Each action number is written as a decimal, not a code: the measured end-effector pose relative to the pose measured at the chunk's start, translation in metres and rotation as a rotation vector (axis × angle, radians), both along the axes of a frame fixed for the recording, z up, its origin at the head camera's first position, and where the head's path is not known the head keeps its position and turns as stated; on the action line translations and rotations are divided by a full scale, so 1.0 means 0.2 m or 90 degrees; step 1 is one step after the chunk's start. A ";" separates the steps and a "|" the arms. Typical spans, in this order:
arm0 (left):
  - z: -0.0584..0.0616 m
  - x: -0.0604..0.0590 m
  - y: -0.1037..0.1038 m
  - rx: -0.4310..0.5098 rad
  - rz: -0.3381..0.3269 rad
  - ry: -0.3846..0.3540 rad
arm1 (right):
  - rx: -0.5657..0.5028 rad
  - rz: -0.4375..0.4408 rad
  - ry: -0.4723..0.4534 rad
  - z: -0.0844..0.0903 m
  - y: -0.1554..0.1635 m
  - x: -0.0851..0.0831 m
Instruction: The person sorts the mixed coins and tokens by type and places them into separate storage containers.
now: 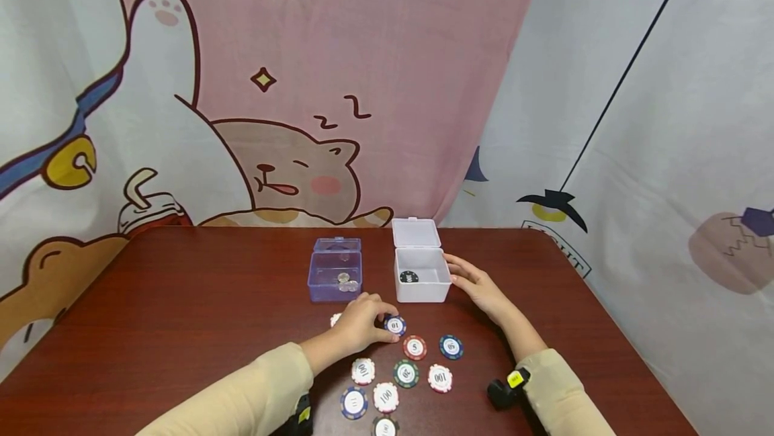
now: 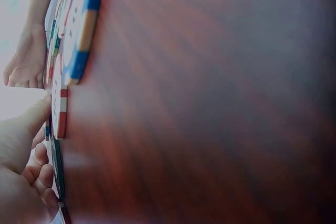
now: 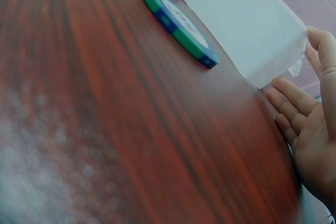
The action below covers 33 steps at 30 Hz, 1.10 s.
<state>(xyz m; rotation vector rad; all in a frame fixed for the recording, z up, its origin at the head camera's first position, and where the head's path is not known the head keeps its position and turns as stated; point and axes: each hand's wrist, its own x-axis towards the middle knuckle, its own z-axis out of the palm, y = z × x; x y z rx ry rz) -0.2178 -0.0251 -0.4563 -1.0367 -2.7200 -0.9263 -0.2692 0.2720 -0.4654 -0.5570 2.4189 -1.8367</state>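
Thumb and fingertips of my left hand [image 1: 361, 323] pinch a blue-and-white poker chip [image 1: 395, 326] by its edges, low over the table in front of the boxes. My right hand [image 1: 480, 289] reaches to the right side of an open white plastic box [image 1: 421, 293], its fingers extended along the wall. In the right wrist view, the right hand's fingers [image 3: 294, 98] lie at the corner of the white box [image 3: 247, 24]. Inside that box sits a black poker chip [image 1: 409, 277]. The left wrist view shows the left hand [image 2: 23, 156] low beside several chips.
Left of the white box stands an open clear blue box [image 1: 335, 291] holding several small clear pieces [image 1: 346, 283]. Poker chips lie nearer me, including a red one [image 1: 414, 347], a green one [image 1: 406, 373] and a blue-green one [image 1: 451, 346]. A printed curtain [image 1: 375, 53] hangs behind the table.
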 end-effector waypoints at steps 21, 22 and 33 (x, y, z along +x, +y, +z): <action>0.10 -0.01 -0.01 0.045 0.018 0.032 | 0.005 0.010 -0.003 0.11 -0.05 0.07; 0.11 -0.01 -0.01 0.058 0.023 0.028 | 0.006 0.008 -0.005 0.11 -0.05 0.07; 0.15 -0.04 0.00 0.143 0.061 0.015 | 0.009 0.001 -0.015 0.14 -0.05 0.08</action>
